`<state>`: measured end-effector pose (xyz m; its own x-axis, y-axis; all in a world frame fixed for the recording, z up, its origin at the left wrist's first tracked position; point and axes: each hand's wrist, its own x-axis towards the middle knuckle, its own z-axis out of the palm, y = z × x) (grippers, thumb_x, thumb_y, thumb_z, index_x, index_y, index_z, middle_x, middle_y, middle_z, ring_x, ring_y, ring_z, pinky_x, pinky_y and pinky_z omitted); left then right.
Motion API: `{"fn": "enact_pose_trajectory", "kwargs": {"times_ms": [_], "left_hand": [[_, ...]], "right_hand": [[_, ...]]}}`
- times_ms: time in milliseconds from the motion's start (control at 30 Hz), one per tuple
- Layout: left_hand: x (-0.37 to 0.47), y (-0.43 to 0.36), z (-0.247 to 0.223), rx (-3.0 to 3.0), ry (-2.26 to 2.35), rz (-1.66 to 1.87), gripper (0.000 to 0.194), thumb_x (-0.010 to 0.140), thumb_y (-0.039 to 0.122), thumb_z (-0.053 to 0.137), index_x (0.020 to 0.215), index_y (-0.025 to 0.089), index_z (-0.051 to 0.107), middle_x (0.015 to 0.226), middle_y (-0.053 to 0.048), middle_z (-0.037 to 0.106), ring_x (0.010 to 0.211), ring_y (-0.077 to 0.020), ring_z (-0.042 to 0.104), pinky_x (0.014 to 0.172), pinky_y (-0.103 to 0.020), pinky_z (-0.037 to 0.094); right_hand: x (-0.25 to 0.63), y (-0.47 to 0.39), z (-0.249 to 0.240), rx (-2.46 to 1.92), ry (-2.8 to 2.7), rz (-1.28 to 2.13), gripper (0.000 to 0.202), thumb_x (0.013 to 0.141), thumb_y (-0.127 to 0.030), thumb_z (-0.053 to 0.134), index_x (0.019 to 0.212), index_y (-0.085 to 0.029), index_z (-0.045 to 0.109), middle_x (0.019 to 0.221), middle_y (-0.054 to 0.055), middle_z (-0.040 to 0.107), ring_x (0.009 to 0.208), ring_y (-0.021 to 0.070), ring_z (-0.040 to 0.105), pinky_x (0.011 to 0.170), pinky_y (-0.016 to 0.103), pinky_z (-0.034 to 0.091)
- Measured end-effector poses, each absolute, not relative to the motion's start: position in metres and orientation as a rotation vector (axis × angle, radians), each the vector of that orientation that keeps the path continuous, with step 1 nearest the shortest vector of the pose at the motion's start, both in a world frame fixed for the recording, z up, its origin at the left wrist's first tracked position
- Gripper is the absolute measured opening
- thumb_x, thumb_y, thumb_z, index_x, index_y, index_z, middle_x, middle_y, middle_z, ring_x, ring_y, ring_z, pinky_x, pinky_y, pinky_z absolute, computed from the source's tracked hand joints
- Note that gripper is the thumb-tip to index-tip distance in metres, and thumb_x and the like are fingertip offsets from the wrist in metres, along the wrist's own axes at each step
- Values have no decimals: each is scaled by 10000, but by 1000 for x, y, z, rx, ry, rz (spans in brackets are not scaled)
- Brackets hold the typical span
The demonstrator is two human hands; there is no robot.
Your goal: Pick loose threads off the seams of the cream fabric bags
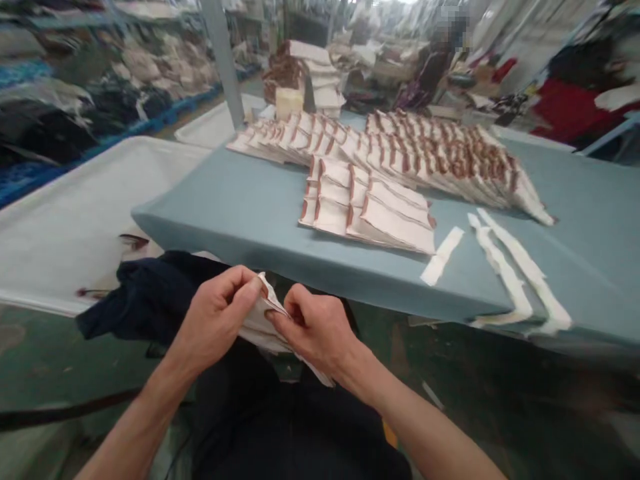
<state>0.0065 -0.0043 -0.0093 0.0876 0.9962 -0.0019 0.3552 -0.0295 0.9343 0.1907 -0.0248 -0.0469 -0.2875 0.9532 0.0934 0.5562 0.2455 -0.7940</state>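
Note:
Both my hands pinch the upper edge of a white fabric piece (260, 331) above my lap, in front of the table. My left hand (216, 313) grips one corner between thumb and fingers. Close beside it, my right hand (317, 327) closes on the same edge, with fingers curled. The lower part of the piece hangs below my hands, partly hidden by them. On the table ahead lies a small stack of white fabric pieces with brown edges (383, 208). Behind it run long overlapping rows of similar pieces (400, 150).
White strips (520, 267) lie at the right of the blue-grey table (225, 200), some hanging over its edge. A white bin (100, 200) stands at left, with dark blue cloth (145, 300) near it. A metal post (223, 63) rises behind the table. A person (435, 60) is farther back.

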Motion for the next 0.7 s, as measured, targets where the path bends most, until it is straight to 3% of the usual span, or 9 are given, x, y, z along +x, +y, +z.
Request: {"fn": "enact_pose_trajectory", "kwargs": {"times_ms": [133, 300, 433, 533, 633, 700], "left_hand": [[14, -10, -27, 1018, 1270, 1040, 277, 715, 391, 785, 615, 196, 614, 582, 37, 597, 511, -107, 461, 466, -201, 362], [30, -21, -35, 755, 1207, 1025, 343, 626, 439, 788, 599, 202, 542, 548, 40, 553, 489, -106, 478, 462, -209, 429], [41, -27, -31, 612, 1212, 996, 343, 589, 436, 787, 682, 205, 551, 583, 51, 558, 526, -119, 522, 509, -228, 499], [46, -31, -29, 566, 1187, 952, 380, 563, 444, 821, 653, 201, 544, 582, 49, 548, 528, -117, 500, 499, -224, 481], [48, -33, -33, 707, 1200, 848, 430, 586, 513, 839, 594, 199, 544, 554, 40, 543, 506, -118, 466, 473, -220, 433], [47, -33, -41, 1049, 1311, 771, 425, 706, 570, 778, 608, 191, 614, 587, 25, 586, 529, -130, 497, 487, -213, 416]], "right_hand": [[194, -26, -78, -1168, -1813, 1243, 298, 969, -402, 591, 791, -258, 401, 583, -95, 428, 505, 96, 353, 510, 226, 256], [200, -33, -96, -1065, -1927, 1210, 211, 905, -254, 551, 818, -260, 358, 613, -93, 377, 524, 94, 306, 535, 244, 210], [208, -35, -94, -984, -1995, 1242, 210, 924, -276, 547, 833, -262, 359, 621, -95, 371, 525, 96, 284, 537, 253, 198], [216, -39, -95, -1004, -2001, 1253, 215, 929, -262, 550, 844, -267, 353, 631, -97, 378, 532, 97, 306, 536, 247, 211], [226, -52, -99, -1127, -1971, 1227, 241, 933, -257, 581, 845, -268, 357, 653, -95, 418, 542, 91, 363, 534, 224, 254], [234, -63, -105, -1225, -1938, 1202, 257, 930, -279, 625, 840, -263, 385, 647, -100, 447, 533, 82, 403, 527, 206, 281]]}}
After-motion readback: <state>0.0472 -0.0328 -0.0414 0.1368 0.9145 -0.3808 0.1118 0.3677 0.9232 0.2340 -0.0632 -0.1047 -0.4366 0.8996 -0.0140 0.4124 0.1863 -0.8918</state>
